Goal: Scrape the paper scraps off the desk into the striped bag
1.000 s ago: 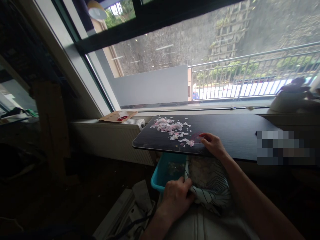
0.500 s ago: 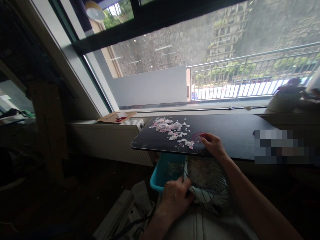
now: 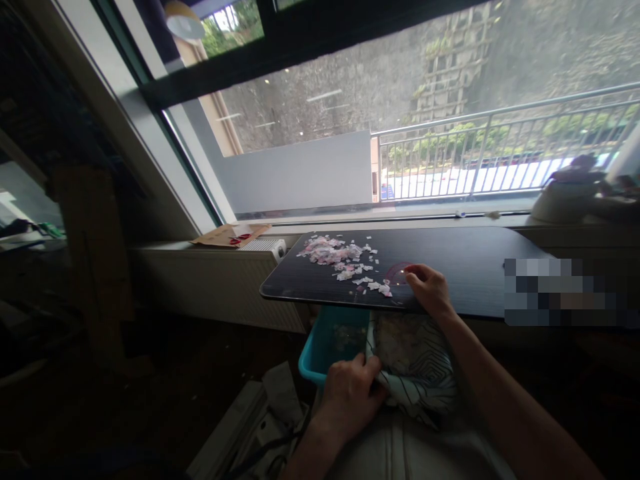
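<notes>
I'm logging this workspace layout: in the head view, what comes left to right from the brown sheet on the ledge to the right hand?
Flat brown sheet → heap of pale paper scraps → translucent pink protractor-like piece → right hand.

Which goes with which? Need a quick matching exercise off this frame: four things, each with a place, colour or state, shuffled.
Things
1. Paper bits
2. Tub
3. Left hand
4. Right hand

Places, colours or states
A. Turquoise, below the near edge of the table
B. Fingertips at a see-through pink piece
C. Scattered, pale and pinkish, on a dark surface
D. Gripping the edge of the striped cloth

Pairs: 1-C, 2-A, 3-D, 4-B
</notes>
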{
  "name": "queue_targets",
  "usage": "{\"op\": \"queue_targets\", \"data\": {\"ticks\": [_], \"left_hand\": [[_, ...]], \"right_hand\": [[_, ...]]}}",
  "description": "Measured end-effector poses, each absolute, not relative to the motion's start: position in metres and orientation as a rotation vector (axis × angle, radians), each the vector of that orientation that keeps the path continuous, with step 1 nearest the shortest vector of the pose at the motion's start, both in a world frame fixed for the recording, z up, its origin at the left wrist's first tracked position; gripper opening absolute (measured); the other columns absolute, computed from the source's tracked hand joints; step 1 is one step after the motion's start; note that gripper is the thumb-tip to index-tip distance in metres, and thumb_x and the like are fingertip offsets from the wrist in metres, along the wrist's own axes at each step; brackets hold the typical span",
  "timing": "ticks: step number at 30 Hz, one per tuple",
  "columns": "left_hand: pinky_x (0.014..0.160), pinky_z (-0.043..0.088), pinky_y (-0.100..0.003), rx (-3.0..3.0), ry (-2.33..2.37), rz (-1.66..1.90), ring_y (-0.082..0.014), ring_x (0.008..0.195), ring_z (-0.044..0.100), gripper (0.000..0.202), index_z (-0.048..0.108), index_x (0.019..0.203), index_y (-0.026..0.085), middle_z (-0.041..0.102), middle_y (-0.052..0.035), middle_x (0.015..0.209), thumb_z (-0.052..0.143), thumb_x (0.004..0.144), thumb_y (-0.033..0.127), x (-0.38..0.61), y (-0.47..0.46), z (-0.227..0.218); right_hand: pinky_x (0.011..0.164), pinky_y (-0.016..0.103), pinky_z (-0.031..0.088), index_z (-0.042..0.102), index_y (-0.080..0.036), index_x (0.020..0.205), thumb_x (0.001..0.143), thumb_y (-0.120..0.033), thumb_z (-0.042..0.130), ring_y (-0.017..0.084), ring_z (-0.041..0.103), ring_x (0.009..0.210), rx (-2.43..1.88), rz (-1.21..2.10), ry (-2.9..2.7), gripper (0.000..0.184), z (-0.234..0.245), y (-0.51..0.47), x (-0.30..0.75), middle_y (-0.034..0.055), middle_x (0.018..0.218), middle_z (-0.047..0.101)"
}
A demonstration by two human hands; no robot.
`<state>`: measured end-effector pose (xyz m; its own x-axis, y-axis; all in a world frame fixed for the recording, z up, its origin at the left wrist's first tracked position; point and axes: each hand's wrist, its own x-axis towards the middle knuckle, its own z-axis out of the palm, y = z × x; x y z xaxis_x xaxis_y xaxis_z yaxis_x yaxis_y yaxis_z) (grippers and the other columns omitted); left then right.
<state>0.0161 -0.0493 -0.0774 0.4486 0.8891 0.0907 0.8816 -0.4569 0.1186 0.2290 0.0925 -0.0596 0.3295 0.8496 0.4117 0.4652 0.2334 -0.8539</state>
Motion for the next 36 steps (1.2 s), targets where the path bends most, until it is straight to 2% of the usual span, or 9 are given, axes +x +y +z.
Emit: {"op": "queue_targets", "data": {"ticks": [8, 14, 24, 30, 36], "left_hand": [[0.060, 0.038, -0.028, 2.628, 1.615, 0.201, -0.0203, 0.073, 0.060, 0.012, 0.055, 0.090, 0.024, 0.060, -0.0003, 0.085, 0.056, 0.081, 0.032, 0.0170, -0.0502, -0.0746], [0.060, 0.038, -0.028, 2.636, 1.613, 0.214, -0.0203, 0.073, 0.060, 0.013, 0.055, 0.090, 0.023, 0.060, -0.0004, 0.084, 0.056, 0.081, 0.033, 0.0168, -0.0502, -0.0744], [0.061, 0.038, -0.027, 2.619, 1.614, 0.191, -0.0202, 0.074, 0.060, 0.013, 0.056, 0.091, 0.023, 0.061, -0.0009, 0.086, 0.056, 0.082, 0.033, 0.0169, -0.0501, -0.0734], [0.061, 0.039, -0.028, 2.611, 1.616, 0.189, -0.0207, 0.075, 0.060, 0.014, 0.056, 0.092, 0.024, 0.061, -0.0012, 0.086, 0.056, 0.083, 0.034, 0.0170, -0.0504, -0.0727], [0.063, 0.040, -0.028, 2.596, 1.620, 0.169, -0.0204, 0.076, 0.060, 0.014, 0.056, 0.092, 0.024, 0.061, -0.0013, 0.087, 0.055, 0.084, 0.035, 0.0178, -0.0507, -0.0729]], "right_hand": [[0.068, 0.032, 0.044, 0.070, -0.017, 0.081, 0.069, -0.038, 0.053, 0.021, 0.061, 0.070, -1.448, 0.332, -1.220, 0.029, -0.0568, 0.0889, 0.2280, 0.0056, 0.072, 0.069], [0.067, 0.030, 0.044, 0.070, -0.018, 0.079, 0.067, -0.036, 0.054, 0.020, 0.061, 0.070, -1.407, 0.435, -1.346, 0.027, -0.0583, 0.0905, 0.2300, 0.0044, 0.072, 0.069], [0.065, 0.032, 0.043, 0.070, -0.018, 0.089, 0.071, -0.040, 0.052, 0.020, 0.059, 0.065, -1.487, 0.290, -1.302, 0.034, -0.0605, 0.0927, 0.2297, 0.0047, 0.070, 0.067], [0.067, 0.031, 0.045, 0.070, -0.019, 0.086, 0.070, -0.036, 0.054, 0.019, 0.060, 0.069, -1.430, 0.382, -1.361, 0.029, -0.0624, 0.0939, 0.2308, 0.0045, 0.075, 0.069], [0.062, 0.029, 0.044, 0.070, -0.017, 0.094, 0.073, -0.041, 0.055, 0.017, 0.058, 0.063, -1.345, 0.398, -1.400, 0.036, -0.0631, 0.0941, 0.2296, 0.0041, 0.069, 0.067]]}}
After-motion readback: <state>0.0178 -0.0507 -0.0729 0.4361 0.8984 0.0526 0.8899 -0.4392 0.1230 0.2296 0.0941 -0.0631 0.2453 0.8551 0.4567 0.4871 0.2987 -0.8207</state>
